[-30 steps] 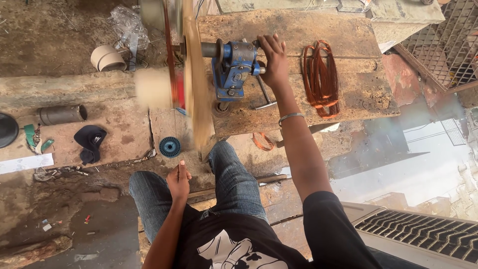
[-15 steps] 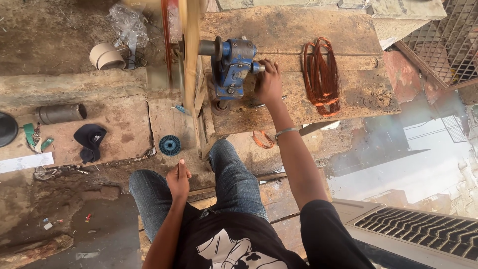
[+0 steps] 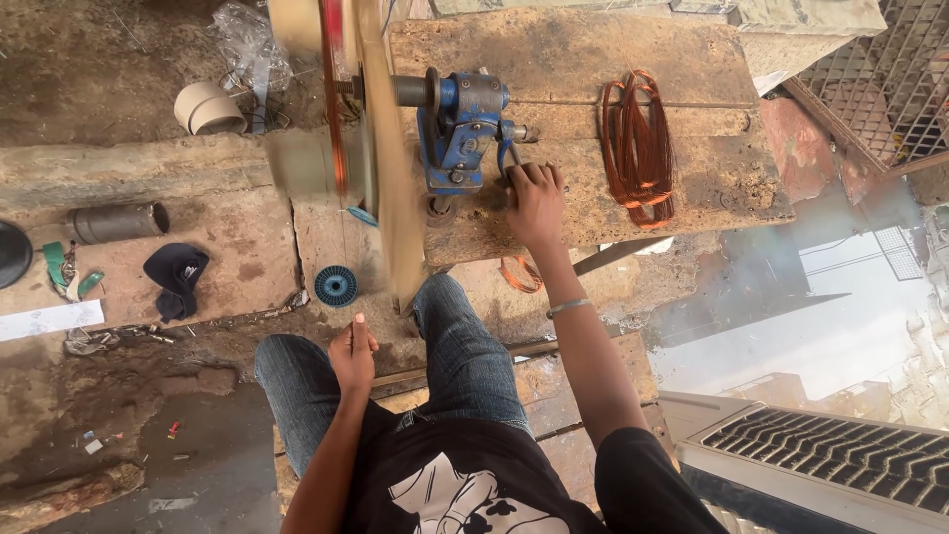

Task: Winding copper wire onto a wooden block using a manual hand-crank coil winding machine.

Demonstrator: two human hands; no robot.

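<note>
Gripping the crank handle, the right hand is closed around it at upper centre of the head view, beside the blue hand winder on the wooden bench. Its shaft runs left-right, spinning a blurred wooden former. Left hand, pinched, seems to guide thin wire; contents unclear. Copper coil lies right.

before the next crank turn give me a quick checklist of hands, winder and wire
1. Right hand on the crank of the blue winder: ok.
2. Left hand away from the spinning wooden former, resting over the knee: ok.
3. Copper wire coil lying apart from the winder on the bench: ok.
4. Winder fixed firmly to bench: cannot tell.
5. Wire feed to the former: cannot tell, blurred.
</note>
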